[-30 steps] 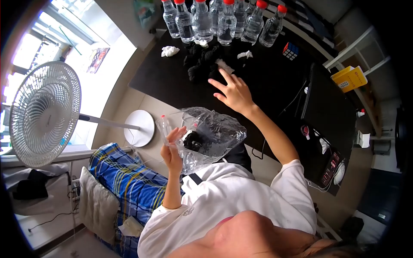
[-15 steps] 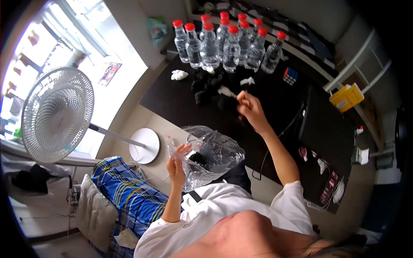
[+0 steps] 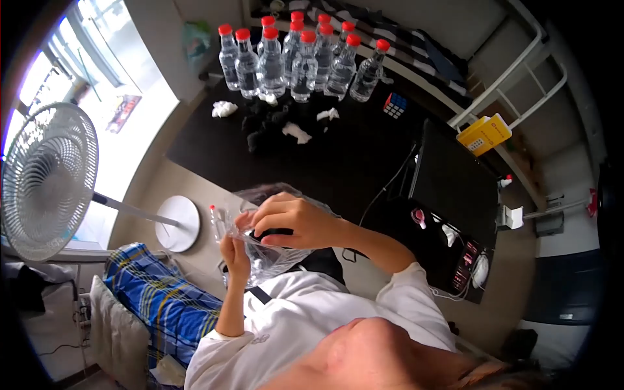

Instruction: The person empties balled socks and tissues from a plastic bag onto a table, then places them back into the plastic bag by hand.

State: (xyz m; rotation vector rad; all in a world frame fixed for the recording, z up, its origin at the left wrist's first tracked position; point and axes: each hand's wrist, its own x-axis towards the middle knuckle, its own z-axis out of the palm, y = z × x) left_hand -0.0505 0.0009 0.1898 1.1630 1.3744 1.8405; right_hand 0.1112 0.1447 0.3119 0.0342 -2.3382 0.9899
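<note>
My left hand grips the rim of a clear plastic bag in front of my body. Over the bag's mouth is my right hand, its thumb and fingers curled around a black fluffy clump, partly hidden by the fingers. Several more black fluffy clumps lie on the dark table, with white crumpled pieces among and beside them. Just past my left hand shows a clear bottle with a red cap.
Several clear bottles with red caps stand at the table's back. A Rubik's cube, a laptop and a cable are to the right. To the left are a white fan and a blue plaid cloth.
My right hand has moved from the clumps on the table down and left to the bag's mouth, and a black clump has left the table. My left hand still holds the bag. The view has shifted right.
</note>
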